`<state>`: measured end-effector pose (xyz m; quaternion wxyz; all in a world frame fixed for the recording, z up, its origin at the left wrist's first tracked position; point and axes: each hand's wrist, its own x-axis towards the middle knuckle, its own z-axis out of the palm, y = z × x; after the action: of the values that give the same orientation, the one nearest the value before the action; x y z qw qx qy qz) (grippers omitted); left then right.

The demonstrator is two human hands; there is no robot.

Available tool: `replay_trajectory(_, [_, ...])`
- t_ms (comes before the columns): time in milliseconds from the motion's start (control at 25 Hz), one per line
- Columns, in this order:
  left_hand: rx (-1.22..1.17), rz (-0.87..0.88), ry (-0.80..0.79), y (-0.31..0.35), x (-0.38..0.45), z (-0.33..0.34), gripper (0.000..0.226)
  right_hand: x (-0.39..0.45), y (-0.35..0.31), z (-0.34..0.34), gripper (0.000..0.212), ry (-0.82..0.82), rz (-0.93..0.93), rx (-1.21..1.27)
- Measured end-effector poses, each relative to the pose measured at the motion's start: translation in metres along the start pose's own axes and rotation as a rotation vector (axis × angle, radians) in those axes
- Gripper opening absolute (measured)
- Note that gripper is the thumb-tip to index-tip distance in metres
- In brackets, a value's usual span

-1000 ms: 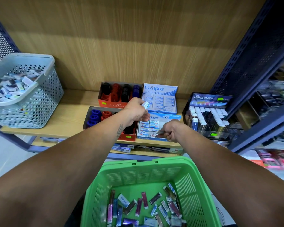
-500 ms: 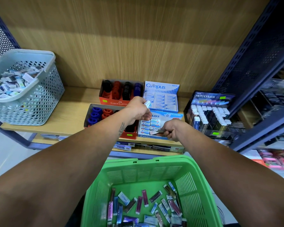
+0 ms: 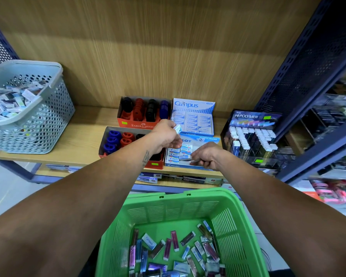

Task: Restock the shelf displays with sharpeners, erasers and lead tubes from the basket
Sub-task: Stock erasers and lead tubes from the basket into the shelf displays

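Note:
My left hand (image 3: 166,134) holds a small white-and-blue eraser (image 3: 177,128) above the blue Pilot eraser box (image 3: 190,151). My right hand (image 3: 206,155) grips a thin dark item, probably a lead tube (image 3: 194,161), over the front of that same box. Behind it stands the Campus eraser box (image 3: 193,118). Two orange Faber-Castell sharpener boxes (image 3: 143,113) (image 3: 116,141) sit to the left. The Hi-Polymer lead display (image 3: 252,134) is on the right. The green basket (image 3: 180,204) below holds several erasers and lead tubes.
A grey perforated basket (image 3: 38,120) full of small packs stands on the shelf's left end. A dark blue perforated upright (image 3: 308,72) borders the shelf on the right, with other stocked shelves beyond it. Bare wooden shelf lies between the grey basket and the sharpener boxes.
Both hands stay over the Pilot box with little movement; the view has tilted slightly, so the shelf sits a bit lower in frame.

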<state>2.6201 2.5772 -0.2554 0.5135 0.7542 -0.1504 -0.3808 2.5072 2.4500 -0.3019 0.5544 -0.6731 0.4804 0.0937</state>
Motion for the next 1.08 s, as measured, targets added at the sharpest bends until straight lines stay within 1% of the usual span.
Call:
replay_trajectory(120, [0.001,-0.003,0.0,-0.001,0.0,0.0,0.053,0.001,0.002,0.0,0.026,-0.032,-0.006,-0.006])
replay_trajectory(200, [0.002,-0.008,0.003,-0.001,0.002,0.001,0.053,0.002,0.002,0.0,0.022,-0.038,-0.008,-0.008])
replay_trajectory(280, [0.002,-0.007,0.003,-0.002,0.002,0.001,0.053,0.001,0.001,0.002,0.017,-0.017,-0.018,0.004])
replay_trajectory(400, [0.005,-0.001,-0.008,-0.003,0.002,0.003,0.046,0.0,0.0,0.007,0.016,0.046,-0.059,-0.053])
replay_trajectory(520, [0.013,-0.014,-0.019,-0.006,0.003,0.004,0.045,0.004,0.001,0.012,0.021,0.117,-0.04,-0.07])
replay_trajectory(640, [-0.015,-0.044,-0.029,-0.008,0.005,0.002,0.048,0.005,0.001,0.012,0.03,0.117,-0.024,-0.098])
replay_trajectory(800, [-0.028,-0.049,-0.042,-0.006,0.004,0.001,0.04,0.005,-0.003,0.017,0.039,0.14,0.02,-0.141])
replay_trajectory(880, [-0.03,-0.043,-0.039,-0.006,0.005,0.001,0.038,0.006,-0.002,0.018,0.041,0.167,0.036,-0.118])
replay_trajectory(1000, [-0.035,-0.036,-0.035,-0.006,0.004,-0.001,0.032,0.013,0.003,0.019,0.033,0.247,0.046,-0.019])
replay_trajectory(1080, [-0.042,-0.035,-0.032,-0.006,0.003,-0.001,0.028,0.015,0.003,0.02,0.038,0.268,0.047,0.016])
